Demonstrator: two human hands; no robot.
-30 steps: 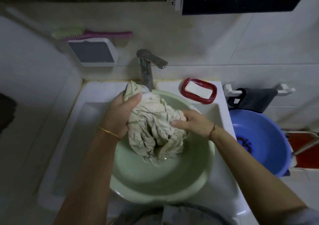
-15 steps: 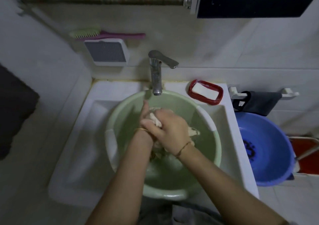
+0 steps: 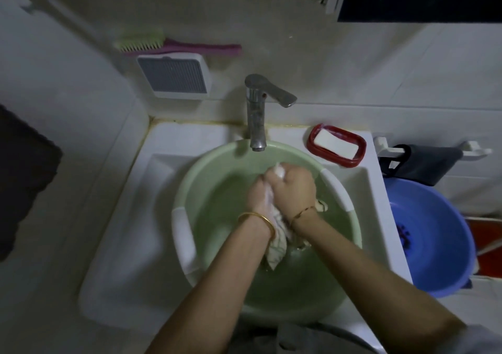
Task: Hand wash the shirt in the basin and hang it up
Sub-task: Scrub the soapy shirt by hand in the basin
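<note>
Head view: left hand (image 3: 258,197) and right hand (image 3: 295,187) both clench the bunched shirt (image 3: 277,247), fists pressed together to rub cloth on cloth. They work low over the green basin (image 3: 217,151) so runoff drops back in (shirt tail hangs toward 6 o'clock). Faucet (image 3: 256,114) is at the basin's 12 o'clock and the soap dish (image 3: 336,145) at 1 o'clock, probably for reach. Blue basin (image 3: 440,245) sits at 3 o'clock.

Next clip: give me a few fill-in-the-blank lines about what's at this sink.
The left hand and right hand both grip the ____.
The basin under them is ____.
The soap lies in a dish coloured ____.
The thick bangle circles the ____ wrist.
Missing: shirt; green; red; left.
</note>
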